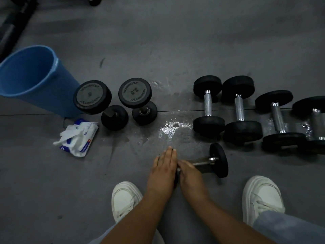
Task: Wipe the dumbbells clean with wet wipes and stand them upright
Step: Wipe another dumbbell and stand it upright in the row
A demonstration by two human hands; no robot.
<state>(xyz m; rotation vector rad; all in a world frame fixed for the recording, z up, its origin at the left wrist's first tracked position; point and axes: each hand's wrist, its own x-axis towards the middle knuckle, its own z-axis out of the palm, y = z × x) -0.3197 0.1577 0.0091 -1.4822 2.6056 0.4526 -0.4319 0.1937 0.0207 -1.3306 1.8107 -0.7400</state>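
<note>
Fingers (183, 165) grip a black dumbbell (219, 160) lying sideways.

One wide-angle camera on the person's head looks steeply down, from close, at the dark grey matte floor (193, 41) filling the frame.

The person is wearing white low-top shoes with thick pale soles and white laces. The left shoe (125, 199) is showing at lower centre-left of the frame, the right shoe (262, 198) at lower right. Light blue denim is covering both legs: the left trouser leg (104, 237) is entering at the bottom edge, the right trouser leg (290, 228) at the lower right corner. The left hand (164, 166), right hand (190, 173) and both forearms are showing bare.
</note>
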